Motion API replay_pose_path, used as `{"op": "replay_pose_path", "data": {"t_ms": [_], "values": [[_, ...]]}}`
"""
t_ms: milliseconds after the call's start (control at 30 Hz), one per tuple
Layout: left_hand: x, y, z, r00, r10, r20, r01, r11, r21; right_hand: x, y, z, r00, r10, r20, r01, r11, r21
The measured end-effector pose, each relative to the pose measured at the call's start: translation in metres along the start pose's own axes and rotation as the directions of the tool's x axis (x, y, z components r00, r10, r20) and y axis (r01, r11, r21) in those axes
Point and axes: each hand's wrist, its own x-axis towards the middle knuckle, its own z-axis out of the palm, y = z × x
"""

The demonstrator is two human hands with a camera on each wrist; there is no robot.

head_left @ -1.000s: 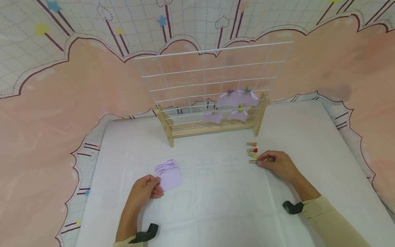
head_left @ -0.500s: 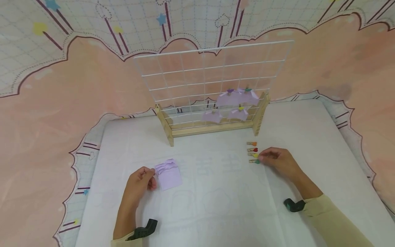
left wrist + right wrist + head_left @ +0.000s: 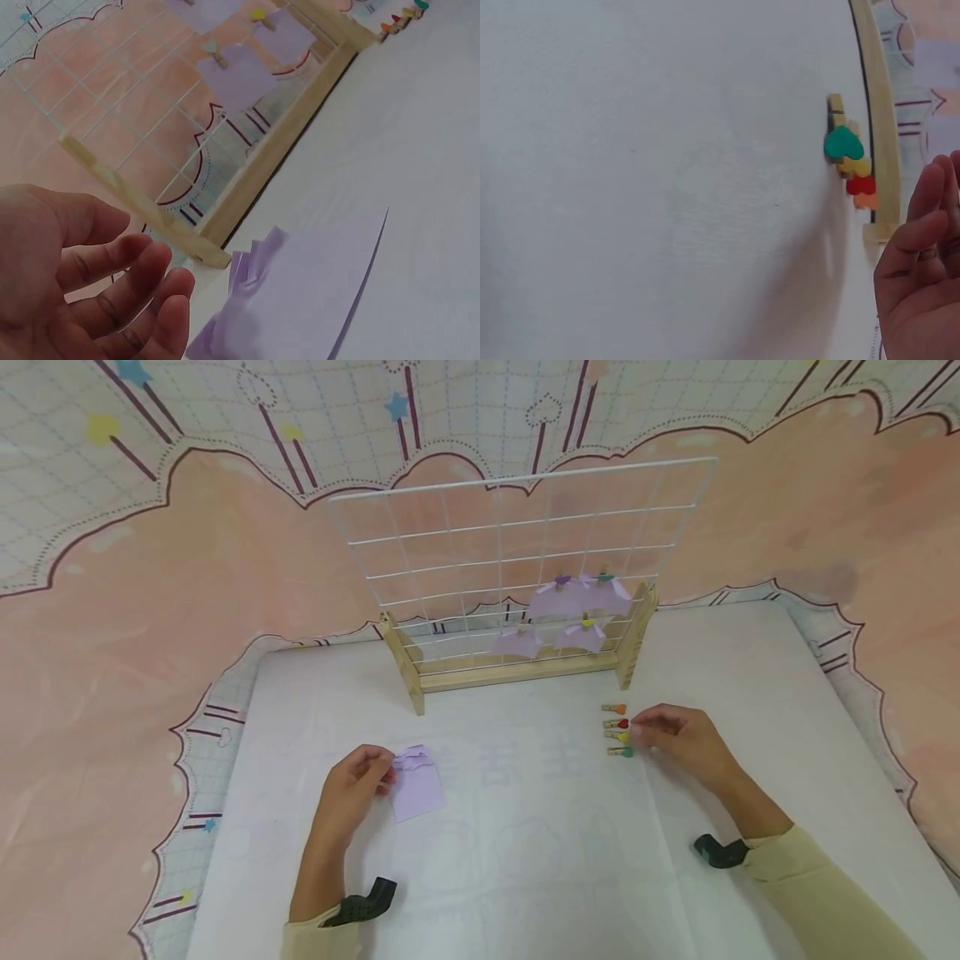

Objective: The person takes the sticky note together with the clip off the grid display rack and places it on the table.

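In the head view my left hand (image 3: 352,797) hovers at the upper left corner of a small stack of lilac sticky notes (image 3: 418,793). The left wrist view shows its fingers loosely bent with nothing between them, beside the notes (image 3: 315,285), whose top edges curl up. My right hand (image 3: 682,739) is just right of a column of small wooden clothespins with heart heads: orange (image 3: 619,709), red (image 3: 622,723), yellow (image 3: 622,737) and green (image 3: 626,752). Its fingertips are by the red one. In the right wrist view the right hand (image 3: 922,292) holds nothing visible.
Behind stands a white wire grid rack (image 3: 498,560) on a wooden base (image 3: 517,675). Several lilac notes (image 3: 558,600) hang on its lower right, clipped by heart clothespins. A white cloth (image 3: 517,827) covers the table.
My left hand has shifted upward along the notes, backing off and then returning over their upper left corner. My right hand has moved up from the green clothespin to beside the red one.
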Motion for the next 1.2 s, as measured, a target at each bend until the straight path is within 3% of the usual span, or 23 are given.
{"op": "replay_pose_path", "data": {"t_ms": [367, 733, 1200], "values": [[0.006, 0.011, 0.014, 0.999, 0.043, 0.017, -0.043, 0.999, 0.001, 0.004, -0.018, -0.003, 0.999, -0.038, -0.015, 0.038, 0.999, -0.038], [0.01, 0.028, 0.02, 0.991, 0.128, 0.033, -0.127, 0.991, -0.042, 0.006, -0.029, -0.005, 0.998, -0.066, -0.004, 0.066, 0.997, -0.032], [0.012, 0.048, 0.028, 0.985, 0.159, 0.065, -0.156, 0.987, -0.039, 0.009, -0.043, -0.005, 0.992, -0.122, -0.025, 0.121, 0.992, -0.043]]}}
